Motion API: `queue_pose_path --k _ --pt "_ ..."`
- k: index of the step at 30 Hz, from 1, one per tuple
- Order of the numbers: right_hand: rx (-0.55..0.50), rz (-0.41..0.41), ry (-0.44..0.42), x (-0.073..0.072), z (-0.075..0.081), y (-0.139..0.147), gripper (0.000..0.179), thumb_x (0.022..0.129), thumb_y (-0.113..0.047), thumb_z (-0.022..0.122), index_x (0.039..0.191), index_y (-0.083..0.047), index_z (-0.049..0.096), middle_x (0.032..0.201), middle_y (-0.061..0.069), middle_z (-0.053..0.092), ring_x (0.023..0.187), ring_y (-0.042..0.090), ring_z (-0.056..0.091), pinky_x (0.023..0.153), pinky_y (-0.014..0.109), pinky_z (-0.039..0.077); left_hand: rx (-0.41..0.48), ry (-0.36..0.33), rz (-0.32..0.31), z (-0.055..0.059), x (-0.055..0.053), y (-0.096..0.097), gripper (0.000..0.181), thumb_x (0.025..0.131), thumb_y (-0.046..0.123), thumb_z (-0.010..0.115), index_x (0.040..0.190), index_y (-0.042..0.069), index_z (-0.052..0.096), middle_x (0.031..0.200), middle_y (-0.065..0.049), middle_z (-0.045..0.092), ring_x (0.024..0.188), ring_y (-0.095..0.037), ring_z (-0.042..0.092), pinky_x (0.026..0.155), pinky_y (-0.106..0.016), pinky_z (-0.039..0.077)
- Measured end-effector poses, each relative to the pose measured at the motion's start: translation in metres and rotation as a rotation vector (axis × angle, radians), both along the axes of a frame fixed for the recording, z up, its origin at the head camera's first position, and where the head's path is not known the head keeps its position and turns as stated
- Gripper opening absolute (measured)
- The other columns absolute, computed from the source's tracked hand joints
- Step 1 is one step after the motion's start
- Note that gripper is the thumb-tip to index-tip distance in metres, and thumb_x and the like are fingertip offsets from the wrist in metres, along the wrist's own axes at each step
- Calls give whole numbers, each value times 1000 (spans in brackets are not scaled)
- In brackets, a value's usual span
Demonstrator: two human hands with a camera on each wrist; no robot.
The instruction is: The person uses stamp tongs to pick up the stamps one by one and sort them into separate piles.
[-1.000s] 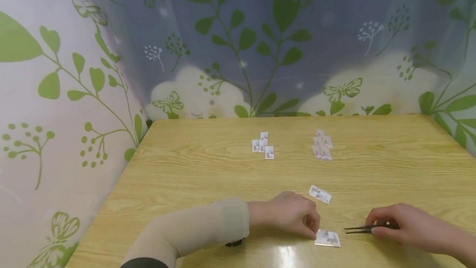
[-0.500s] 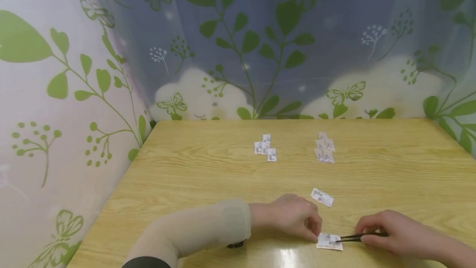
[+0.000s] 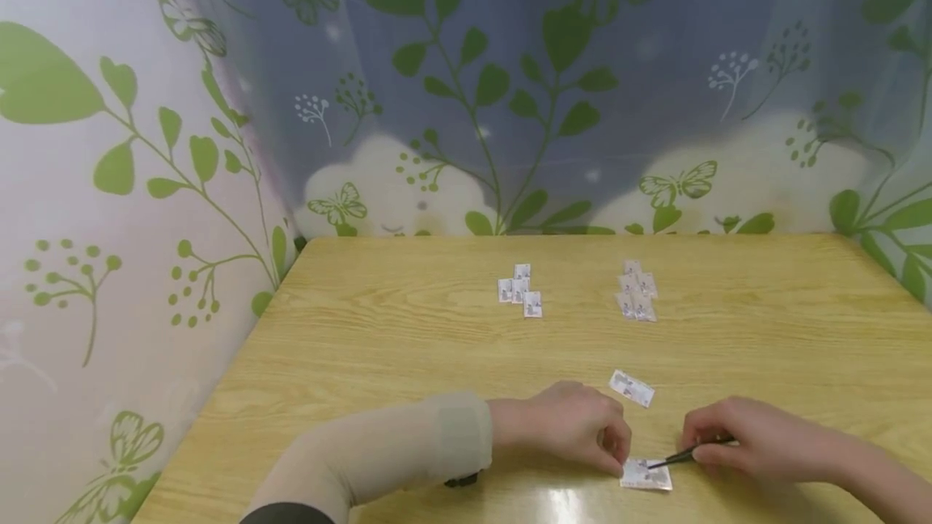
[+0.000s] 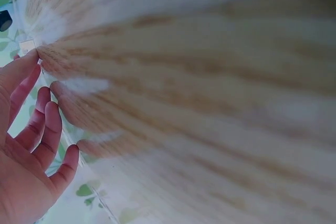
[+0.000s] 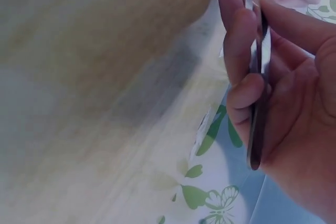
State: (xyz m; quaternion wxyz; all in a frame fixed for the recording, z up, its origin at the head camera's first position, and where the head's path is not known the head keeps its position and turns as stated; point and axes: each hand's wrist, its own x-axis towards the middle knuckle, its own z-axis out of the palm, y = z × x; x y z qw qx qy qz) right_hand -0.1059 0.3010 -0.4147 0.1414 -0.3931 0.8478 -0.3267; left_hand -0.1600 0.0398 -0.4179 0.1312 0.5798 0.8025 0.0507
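Note:
My left hand (image 3: 575, 424) pinches the left corner of a small white printed card (image 3: 639, 480) near the table's front edge. The left wrist view shows thumb and forefinger meeting at that corner, the other fingers spread loosely. In my right hand (image 3: 757, 439) I hold dark metal tweezers (image 3: 681, 457), which point left. Their tips lie over the card's printed face; whether they grip anything there is too small to tell. In the right wrist view the tweezers (image 5: 255, 129) run along my fingers and palm. Just behind the card lies another white printed strip (image 3: 631, 388), untouched.
Several small white printed pieces (image 3: 533, 305) lie grouped at the back middle of the wooden table (image 3: 379, 346). To their right sits a second group of pinkish, shiny pieces (image 3: 644, 310). A leaf-patterned curtain (image 3: 466, 103) hangs behind the table.
My right hand has moved left, bringing the tweezers from beside the card to over its face. My left hand keeps its hold on the card's corner. The view has shifted slightly.

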Motion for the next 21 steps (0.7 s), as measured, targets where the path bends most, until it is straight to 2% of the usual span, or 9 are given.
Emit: queue_pose_path --k 6,11,16,21 --pt "38 22 -24 -10 6 -7 13 94 -13 62 86 -22 60 72 -20 54 63 -6 44 51 19 38 -12 -1 8 0 0 -1 10 86 45 71 86 35 69 82 26 51 72 14 44 62 -8 35" --pt "27 29 15 -10 6 -9 17 93 -12 63 82 -23 56 70 -22 50 63 -8 43 52 18 38 -8 -36 -16 0 -2 -4 6 87 39 72 90 34 71 84 24 52 72 13 45 64 -8 35" --pt "9 28 57 -10 5 -9 19 94 -9 62 85 -23 54 68 -23 46 61 -9 41 51 17 36 30 -118 -23 3 -11 -20 11 88 31 72 98 28 72 88 21 54 74 12 47 67 -7 37" --pt "16 6 67 -19 9 -15 17 96 -8 59 87 -22 54 66 -23 40 57 -9 36 49 17 34 113 -141 35 12 -22 -39 13 90 29 70 101 24 73 89 18 56 75 10 49 68 -9 38"
